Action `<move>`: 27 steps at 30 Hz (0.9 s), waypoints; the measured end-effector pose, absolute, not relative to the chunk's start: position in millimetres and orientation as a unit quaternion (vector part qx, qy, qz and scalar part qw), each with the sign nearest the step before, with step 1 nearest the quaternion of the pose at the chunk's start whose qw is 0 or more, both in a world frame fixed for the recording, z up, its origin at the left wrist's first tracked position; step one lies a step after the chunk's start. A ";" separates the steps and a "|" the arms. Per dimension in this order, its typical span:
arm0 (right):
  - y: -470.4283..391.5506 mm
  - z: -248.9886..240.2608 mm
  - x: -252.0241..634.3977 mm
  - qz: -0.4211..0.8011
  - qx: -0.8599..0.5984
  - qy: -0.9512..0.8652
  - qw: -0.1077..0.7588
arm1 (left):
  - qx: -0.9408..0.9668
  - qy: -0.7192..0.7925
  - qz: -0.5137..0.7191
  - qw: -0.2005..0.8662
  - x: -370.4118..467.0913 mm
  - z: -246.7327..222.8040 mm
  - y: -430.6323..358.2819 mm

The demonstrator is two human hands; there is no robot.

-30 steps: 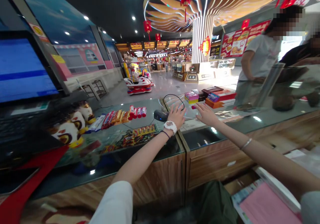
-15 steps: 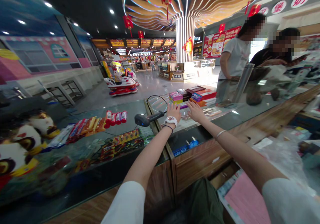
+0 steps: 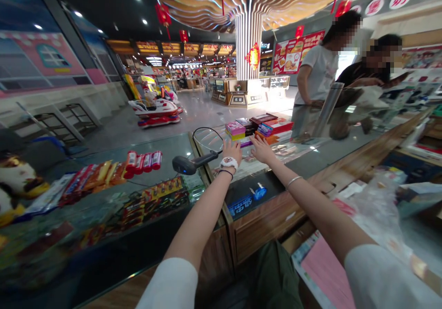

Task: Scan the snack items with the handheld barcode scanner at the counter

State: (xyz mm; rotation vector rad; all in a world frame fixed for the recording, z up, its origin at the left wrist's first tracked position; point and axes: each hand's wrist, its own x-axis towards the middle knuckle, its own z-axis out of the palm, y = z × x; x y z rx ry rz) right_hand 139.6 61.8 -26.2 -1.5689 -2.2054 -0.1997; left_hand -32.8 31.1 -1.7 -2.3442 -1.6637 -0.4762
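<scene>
My left hand (image 3: 232,152), with a white watch at the wrist, is stretched out over the glass counter, fingers apart, just right of a black barcode scanner (image 3: 188,165). My right hand (image 3: 261,149) reaches out beside it with its fingers spread, near the front edge of stacked boxes. A purple bar (image 3: 246,142) lies between the two hands at their fingertips. Behind them are a pink box (image 3: 235,128), dark brown boxes (image 3: 264,119) and red packs (image 3: 280,125). Neither hand visibly holds anything.
Red and purple tubes (image 3: 148,160) and packaged snacks (image 3: 103,174) lie on the left counter. Two people stand behind the counter's far side at the right, one in a white shirt (image 3: 319,69). A metal post (image 3: 330,102) rises near them. An open drawer with pink paper (image 3: 328,272) is below.
The view has turned slightly right, so the counter and goods appear farther left. Both hands stay stretched out near the boxes, and the fingertips have shifted little against them.
</scene>
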 end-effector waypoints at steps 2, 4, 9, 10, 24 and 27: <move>62.4 -26.4 140.5 -0.072 -0.562 -0.794 0.218 | -0.802 -0.563 -0.164 0.109 -32.3 0.0 29.5; 63.4 -26.8 141.9 -0.083 -0.551 -0.797 0.232 | -0.808 -0.554 -0.165 0.112 -32.0 2.3 28.2; 66.5 -28.5 146.1 -0.116 -0.516 -0.802 0.277 | -0.817 -0.537 -0.172 0.119 -32.8 8.2 26.6; 66.9 -28.7 146.7 -0.118 -0.510 -0.803 0.286 | -0.817 -0.537 -0.176 0.116 -33.2 9.0 26.4; 39.2 -3.9 132.2 -0.216 -0.457 -0.803 0.315 | -0.798 -0.550 -0.215 0.123 -50.3 24.5 11.9; 34.1 7.7 124.7 -0.219 -0.450 -0.799 0.332 | -0.796 -0.540 -0.231 0.148 -61.6 33.6 5.9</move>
